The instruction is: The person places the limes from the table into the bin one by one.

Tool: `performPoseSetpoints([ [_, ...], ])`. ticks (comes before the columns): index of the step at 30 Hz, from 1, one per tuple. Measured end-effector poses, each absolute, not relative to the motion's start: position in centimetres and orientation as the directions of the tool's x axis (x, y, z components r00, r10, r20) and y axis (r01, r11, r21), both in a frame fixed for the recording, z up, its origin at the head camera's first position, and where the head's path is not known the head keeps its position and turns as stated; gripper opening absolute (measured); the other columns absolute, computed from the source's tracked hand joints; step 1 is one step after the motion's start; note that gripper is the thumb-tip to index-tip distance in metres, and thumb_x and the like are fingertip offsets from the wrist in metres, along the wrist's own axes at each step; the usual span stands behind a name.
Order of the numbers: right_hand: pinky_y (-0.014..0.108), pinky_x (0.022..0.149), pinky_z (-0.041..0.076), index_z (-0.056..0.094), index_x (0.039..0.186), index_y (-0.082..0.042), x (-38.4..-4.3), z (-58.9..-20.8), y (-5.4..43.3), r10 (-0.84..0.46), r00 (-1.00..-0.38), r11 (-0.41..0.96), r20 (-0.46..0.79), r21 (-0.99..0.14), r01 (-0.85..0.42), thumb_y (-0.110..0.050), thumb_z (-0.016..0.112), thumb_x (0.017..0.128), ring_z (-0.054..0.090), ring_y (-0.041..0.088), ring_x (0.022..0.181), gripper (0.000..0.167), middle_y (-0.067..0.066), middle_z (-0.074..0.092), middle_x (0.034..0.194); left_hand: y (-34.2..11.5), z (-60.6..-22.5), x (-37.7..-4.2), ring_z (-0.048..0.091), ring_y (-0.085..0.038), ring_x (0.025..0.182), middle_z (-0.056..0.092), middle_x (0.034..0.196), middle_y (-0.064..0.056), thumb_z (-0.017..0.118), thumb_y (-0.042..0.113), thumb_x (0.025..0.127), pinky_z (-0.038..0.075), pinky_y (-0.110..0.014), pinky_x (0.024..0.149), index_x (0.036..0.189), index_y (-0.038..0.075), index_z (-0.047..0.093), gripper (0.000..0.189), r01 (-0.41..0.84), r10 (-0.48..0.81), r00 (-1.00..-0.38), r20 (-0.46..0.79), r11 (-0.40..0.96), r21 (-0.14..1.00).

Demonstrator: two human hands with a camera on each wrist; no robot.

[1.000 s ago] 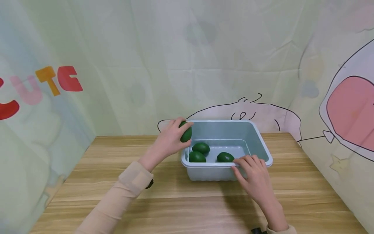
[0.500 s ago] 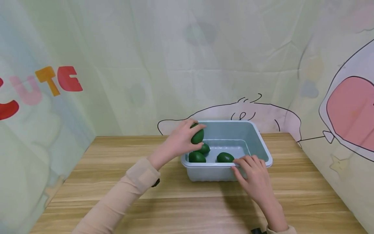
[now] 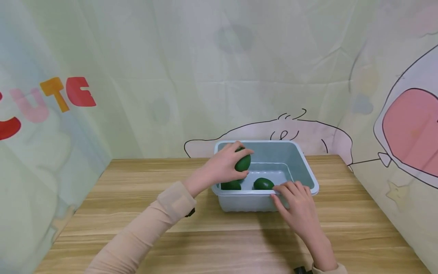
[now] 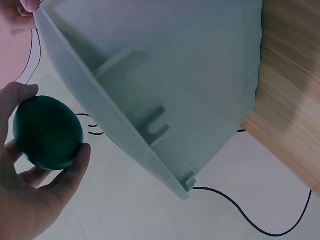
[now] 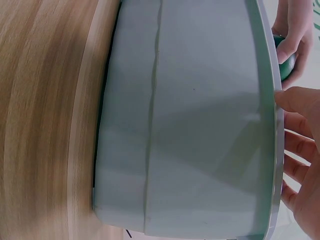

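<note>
My left hand holds a dark green, glossy oval fruit between thumb and fingers, above the left part of a pale blue plastic basin. In the left wrist view the same fruit sits in the curled fingers, beside the basin's rim. My right hand grips the front rim near its right corner, thumb outside and fingers over the edge. Inside lie a similar fruit near the front middle and another fruit at the front left, partly covered by the left hand.
The basin stands on a wood-grain table, close to its back edge. Behind and at both sides hangs a pale printed cloth with cartoon figures and coloured letters.
My left hand has carried its fruit to the right, from the basin's left rim to over its inside, now hiding one fruit there. The right hand has stayed on the rim.
</note>
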State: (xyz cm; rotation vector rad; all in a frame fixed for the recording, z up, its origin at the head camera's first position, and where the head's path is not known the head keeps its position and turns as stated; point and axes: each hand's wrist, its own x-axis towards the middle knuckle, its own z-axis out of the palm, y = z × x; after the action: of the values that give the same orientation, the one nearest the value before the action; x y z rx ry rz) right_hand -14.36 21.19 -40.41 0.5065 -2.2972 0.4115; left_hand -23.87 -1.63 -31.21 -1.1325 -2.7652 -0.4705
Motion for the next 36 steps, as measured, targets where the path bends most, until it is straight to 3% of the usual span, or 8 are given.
performPoseSetpoints([
  [17, 0.036, 0.073, 0.037, 0.071, 0.094, -0.011, -14.3, -40.4, 21.2, -0.235, -0.652, 0.874, 0.721, -0.137, -0.466, -0.019, 0.075, 0.079, 0.051, 0.021, 0.083, 0.017, 0.002, 0.063, 0.088, -0.3, -31.9, -24.0, 0.056, -0.017, 0.102, 0.054, 0.132, -0.004, 0.070, 0.030, 0.085, 0.049, -0.023, 0.072, 0.135, 0.022, 0.055, 0.053, 0.709, 0.736, -0.672, 0.078, 0.610, 0.354],
  [26, 0.035, 0.072, 0.037, 0.071, 0.093, -0.011, -14.3, -40.3, 21.2, -0.241, -0.647, 0.872, 0.723, -0.132, -0.472, -0.019, 0.076, 0.078, 0.051, 0.020, 0.082, 0.018, 0.001, 0.063, 0.087, 0.0, -32.4, -24.3, 0.056, -0.019, 0.106, 0.052, 0.135, -0.007, 0.069, 0.024, 0.086, 0.049, -0.026, 0.076, 0.137, 0.019, 0.053, 0.054, 0.705, 0.745, -0.666, 0.043, 0.609, 0.364],
  [33, 0.036, 0.073, 0.037, 0.071, 0.094, -0.011, -14.3, -40.3, 21.2, -0.237, -0.654, 0.871, 0.719, -0.140, -0.470, -0.019, 0.076, 0.079, 0.051, 0.020, 0.082, 0.018, 0.001, 0.064, 0.088, -0.3, -32.4, -24.4, 0.057, -0.021, 0.118, 0.054, 0.134, -0.006, 0.061, 0.015, 0.091, 0.050, -0.034, 0.090, 0.134, 0.018, 0.056, 0.044, 0.673, 0.709, -0.701, 0.078, 0.620, 0.404],
  [36, 0.036, 0.073, 0.037, 0.071, 0.094, -0.011, -14.3, -40.3, 21.2, -0.234, -0.657, 0.871, 0.717, -0.145, -0.470, -0.019, 0.076, 0.079, 0.051, 0.020, 0.083, 0.018, 0.002, 0.064, 0.088, -0.5, -32.2, -24.3, 0.058, -0.023, 0.117, 0.055, 0.133, -0.007, 0.061, 0.016, 0.091, 0.051, -0.036, 0.090, 0.133, 0.018, 0.058, 0.042, 0.669, 0.702, -0.705, 0.100, 0.611, 0.424],
])
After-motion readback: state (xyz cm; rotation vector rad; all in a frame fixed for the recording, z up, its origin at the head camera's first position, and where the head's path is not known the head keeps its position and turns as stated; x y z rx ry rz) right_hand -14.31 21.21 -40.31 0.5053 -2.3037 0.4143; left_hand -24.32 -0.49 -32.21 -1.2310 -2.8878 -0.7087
